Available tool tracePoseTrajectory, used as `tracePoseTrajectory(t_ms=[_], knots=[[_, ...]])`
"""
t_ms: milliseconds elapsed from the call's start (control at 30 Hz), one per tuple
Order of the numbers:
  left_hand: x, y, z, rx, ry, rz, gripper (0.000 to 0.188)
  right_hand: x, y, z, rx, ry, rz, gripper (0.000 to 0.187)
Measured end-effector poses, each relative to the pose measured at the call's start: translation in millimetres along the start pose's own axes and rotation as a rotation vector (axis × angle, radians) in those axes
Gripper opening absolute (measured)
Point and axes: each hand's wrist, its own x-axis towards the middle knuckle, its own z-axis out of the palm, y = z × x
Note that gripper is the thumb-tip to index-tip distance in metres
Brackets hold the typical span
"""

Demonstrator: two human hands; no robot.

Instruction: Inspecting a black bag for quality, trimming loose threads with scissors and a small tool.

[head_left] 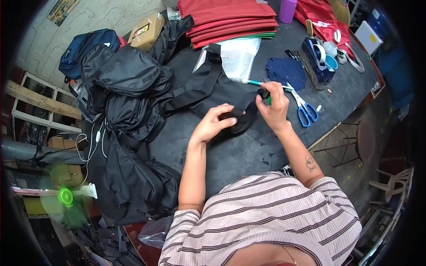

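Note:
Both my hands are on a black fabric bag or bag part (222, 95) with wide straps, lying on the dark table. My left hand (213, 124) grips a folded black edge between thumb and fingers. At the right end of the same fabric, my right hand (274, 106) pinches a small dark part, whose exact kind is hidden by the fingers. A little green shows beside those fingertips. Just beyond the right hand lies a thin teal and white pen-like tool (254, 82). Blue-handled scissors (306, 113) rest to its right, partly open.
Black backpacks (128, 71) are piled on the left, with a cardboard box (146, 33) behind. Folded red fabric (230, 20) is stacked at the back. A tool caddy (316, 64) with tape stands right, beside dark blue cloth (286, 72). A green fan (66, 197) spins lower left.

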Motion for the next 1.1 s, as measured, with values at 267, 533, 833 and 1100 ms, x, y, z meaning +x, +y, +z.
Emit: tracePoseTrajectory(t_ms=[267, 533, 833, 1100], knots=[[-20.7, 16.6, 4.6, -0.250, 0.114, 0.213, 0.037, -12.5, 7.2, 21.2, 0.136, -0.142, 0.158, 0.064], [-34.1, 17.6, -13.1, -0.388, -0.038, 0.121, 0.047, 9.2, 34.7, 27.2, 0.265, -0.133, 0.274, 0.044], [8.5, 19.2, -5.2, -0.561, 0.020, 0.044, 0.050, 27.7, 23.8, 22.2, 0.242, -0.365, 0.159, 0.028], [17.3, 31.2, -2.9, -0.499, -0.015, 0.065, 0.047, 50.9, 26.1, 9.6, 0.159, -0.797, 0.315, 0.037]])
